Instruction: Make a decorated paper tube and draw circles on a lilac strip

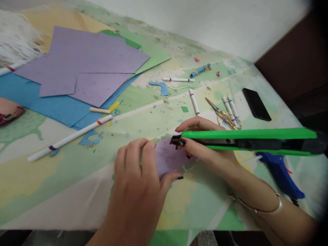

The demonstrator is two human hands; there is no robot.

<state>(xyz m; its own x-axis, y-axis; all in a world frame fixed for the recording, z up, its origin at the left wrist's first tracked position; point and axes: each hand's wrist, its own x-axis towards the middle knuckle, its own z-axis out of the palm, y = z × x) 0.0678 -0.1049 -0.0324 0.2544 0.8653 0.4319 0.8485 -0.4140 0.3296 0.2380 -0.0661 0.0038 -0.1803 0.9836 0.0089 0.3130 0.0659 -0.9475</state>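
Observation:
A green utility knife (248, 134) lies nearly level in my right hand (207, 147), pinched close to its blade end. Below the blade is a small piece of purple paper (167, 157) with faint drawn marks. My left hand (135, 171) holds that paper against the table from the left, fingers curved on its far side and thumb along the near edge. Part of the paper is hidden behind both hands.
Gold-handled scissors (221, 112), white markers (194, 101) and a black phone (256, 104) lie beyond my right hand. A blue glue gun (282, 176) rests at right. Purple sheets (87, 54) cover blue paper (58, 109) at left. Paper scraps dot the patterned tablecloth (64, 191).

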